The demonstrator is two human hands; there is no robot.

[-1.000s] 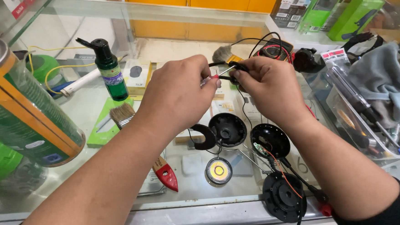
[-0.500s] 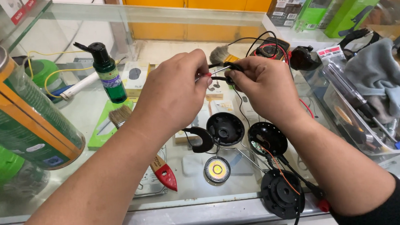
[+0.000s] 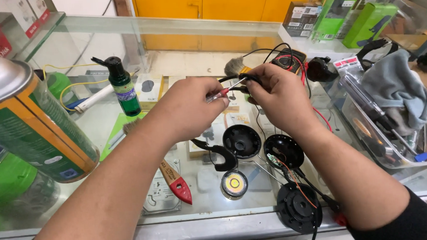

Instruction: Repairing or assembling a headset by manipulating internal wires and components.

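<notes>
Above the glass counter top point(image 3: 131, 226), near the middle: left hand point(image 3: 188, 109) pinched tight on a thin little screwdriver with a silver shaft and a red bit of handle point(image 3: 224, 91), right hand point(image 3: 278, 94) closed around a thin black curved plastic piece with wires point(image 3: 231, 78). Tip of the screwdriver right against that black piece, both up in the air between the two hands. Probably very light and easy to snap, that black piece, with thin wires that could pull off, so best held by the hard plastic and never by the wires. Probably slippery and stiff, the tiny screwdriver, so best held near its handle with fingertips. Down on the glass, just under the hands: two round black plastic cups point(image 3: 242, 141), a small round speaker with a yellow middle point(image 3: 234, 183), a black hook-shaped part point(image 3: 220, 156). Off to the right: a clear plastic tub point(image 3: 370, 141) with a grey cloth point(image 3: 397, 93) and some long tools inside. At the left: a dark green bottle with a black pump top point(image 3: 123, 88), fill level hard to tell, and a big green and orange spray can with a grey cap point(image 3: 23, 120).
</notes>
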